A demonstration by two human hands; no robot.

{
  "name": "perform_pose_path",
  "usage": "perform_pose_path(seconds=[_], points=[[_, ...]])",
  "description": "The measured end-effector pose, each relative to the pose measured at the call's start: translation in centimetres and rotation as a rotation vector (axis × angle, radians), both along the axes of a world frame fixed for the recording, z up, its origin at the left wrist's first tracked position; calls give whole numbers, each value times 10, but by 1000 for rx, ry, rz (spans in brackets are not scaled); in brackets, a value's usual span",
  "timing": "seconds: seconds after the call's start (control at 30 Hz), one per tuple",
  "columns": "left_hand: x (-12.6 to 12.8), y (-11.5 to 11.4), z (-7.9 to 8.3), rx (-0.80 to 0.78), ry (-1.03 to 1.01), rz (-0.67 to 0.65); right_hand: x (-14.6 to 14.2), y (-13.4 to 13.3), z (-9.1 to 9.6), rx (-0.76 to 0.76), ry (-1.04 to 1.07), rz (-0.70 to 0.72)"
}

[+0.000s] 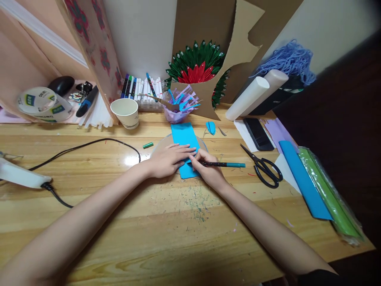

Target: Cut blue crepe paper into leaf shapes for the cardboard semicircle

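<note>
A strip of bright blue paper [185,133] lies on a round cardboard disc [159,145] in the middle of the table. My left hand [169,159] rests flat across the strip, fingers stretched out to the right. Between the fingers of my right hand [210,171] is a dark marker pen [228,164] with a teal end, its tip side at the paper. Where exactly the tip touches is hard to make out. A green pen cap [148,145] lies to the left of the disc. Small blue petal-shaped paper pieces [210,128] lie beyond my right hand.
Black scissors [263,167] lie open at the right, near a phone [258,134] and rolled paper [305,180]. Behind stand a paper cup [125,113], a purple flower-like bowl [178,109] and a marker box [149,89]. A corded white tool [22,174] lies left.
</note>
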State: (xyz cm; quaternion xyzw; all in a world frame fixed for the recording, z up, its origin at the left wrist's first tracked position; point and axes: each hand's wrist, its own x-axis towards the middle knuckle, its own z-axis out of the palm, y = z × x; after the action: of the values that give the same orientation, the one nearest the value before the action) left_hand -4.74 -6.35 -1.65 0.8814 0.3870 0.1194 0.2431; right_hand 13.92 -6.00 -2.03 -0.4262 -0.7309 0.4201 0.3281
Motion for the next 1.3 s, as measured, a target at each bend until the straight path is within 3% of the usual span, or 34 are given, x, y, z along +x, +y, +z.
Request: perform_pose_path(seconds=[0.2, 0.73, 1.03, 1.17, 1.3], points=[[0, 0, -1, 6, 4, 3, 0, -1, -1, 61, -92, -5], [1, 0, 2, -19, 9, 10, 3, 0, -4, 81, -93, 9], [2, 0, 2, -29, 14, 10, 5, -1, -3, 62, -126, 86], [2, 0, 2, -28, 16, 14, 7, -3, -3, 7, -100, 181], [1, 1, -1, -11, 5, 0, 5, -1, -2, -2, 50, 16]])
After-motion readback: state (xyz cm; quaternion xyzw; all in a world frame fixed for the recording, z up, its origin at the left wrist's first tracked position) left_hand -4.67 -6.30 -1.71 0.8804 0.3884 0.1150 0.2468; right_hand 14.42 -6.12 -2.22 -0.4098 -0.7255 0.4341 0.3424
